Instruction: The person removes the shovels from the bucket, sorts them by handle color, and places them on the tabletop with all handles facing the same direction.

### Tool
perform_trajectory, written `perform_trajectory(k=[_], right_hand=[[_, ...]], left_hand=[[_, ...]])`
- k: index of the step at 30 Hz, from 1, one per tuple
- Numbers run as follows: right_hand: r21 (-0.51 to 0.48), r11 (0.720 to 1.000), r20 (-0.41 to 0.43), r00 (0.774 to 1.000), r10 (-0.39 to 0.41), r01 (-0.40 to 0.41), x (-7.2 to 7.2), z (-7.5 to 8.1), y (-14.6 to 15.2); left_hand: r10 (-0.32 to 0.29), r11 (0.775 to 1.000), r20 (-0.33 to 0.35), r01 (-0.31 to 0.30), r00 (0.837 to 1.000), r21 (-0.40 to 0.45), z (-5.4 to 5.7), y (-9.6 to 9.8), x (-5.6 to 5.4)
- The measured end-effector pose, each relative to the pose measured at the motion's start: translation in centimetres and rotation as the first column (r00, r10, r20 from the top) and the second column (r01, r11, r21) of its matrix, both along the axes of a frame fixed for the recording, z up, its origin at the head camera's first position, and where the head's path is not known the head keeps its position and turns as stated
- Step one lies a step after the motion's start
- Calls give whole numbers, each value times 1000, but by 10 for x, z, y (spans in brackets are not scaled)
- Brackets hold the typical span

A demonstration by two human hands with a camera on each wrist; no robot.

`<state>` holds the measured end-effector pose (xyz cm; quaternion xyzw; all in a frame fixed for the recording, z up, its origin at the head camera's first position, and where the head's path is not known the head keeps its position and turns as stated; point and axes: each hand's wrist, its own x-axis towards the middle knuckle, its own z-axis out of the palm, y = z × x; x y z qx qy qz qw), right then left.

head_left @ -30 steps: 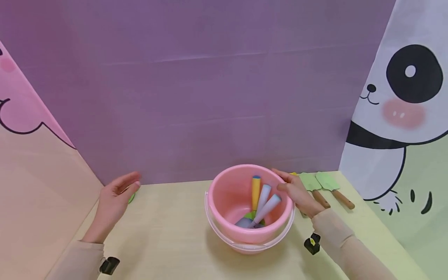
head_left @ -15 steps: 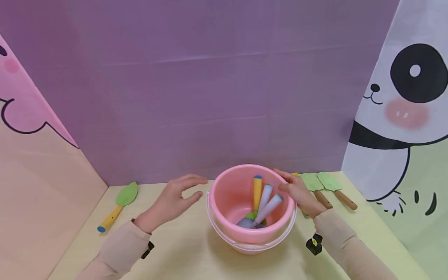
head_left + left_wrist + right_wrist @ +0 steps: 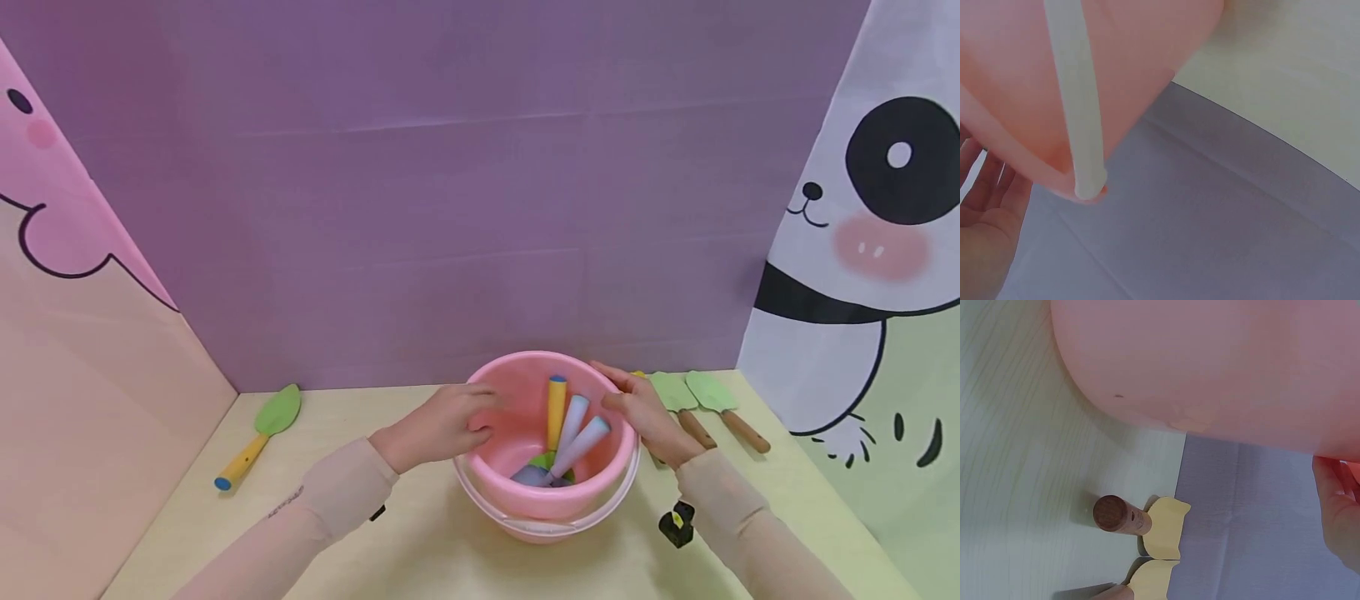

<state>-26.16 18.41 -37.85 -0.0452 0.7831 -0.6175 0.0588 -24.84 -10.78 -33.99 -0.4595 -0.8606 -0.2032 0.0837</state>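
Observation:
A pink bucket (image 3: 543, 502), tilted toward me, has its white handle (image 3: 1079, 94) hanging at the front. Inside stand a yellow-handled trowel (image 3: 556, 412) with a green blade and two lavender-handled ones (image 3: 583, 446) with greyish blades. My right hand (image 3: 651, 421) grips the bucket's right rim, thumb on the inner side. At the left rim is my left hand (image 3: 446, 429), its slightly bent fingers reaching over the opening; in the left wrist view they lie beside the rim, and nothing is held.
On the table's left lies a green leaf-shaped trowel (image 3: 278, 410) with a yellow handle. Right of the bucket lie pale green tools with wooden handles (image 3: 741, 431), partly behind my right hand. A purple backdrop (image 3: 420, 250) rises along the back edge; printed panels stand on both sides.
My left hand has moved right, from above the green trowel to the bucket's left rim, uncovering that trowel. My right hand has kept its grip; the bucket stays in place.

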Motion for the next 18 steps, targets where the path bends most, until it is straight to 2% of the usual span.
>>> perform_trajectory(k=[8, 18], right_hand=[[19, 1000, 1, 1000, -16, 16, 1, -2, 1], [-5, 1000, -26, 1000, -11, 10, 0, -1, 0]], left_hand=[[-35, 995, -11, 34, 999, -91, -7, 29, -24], [-36, 997, 18, 37, 999, -70, -11, 52, -53]])
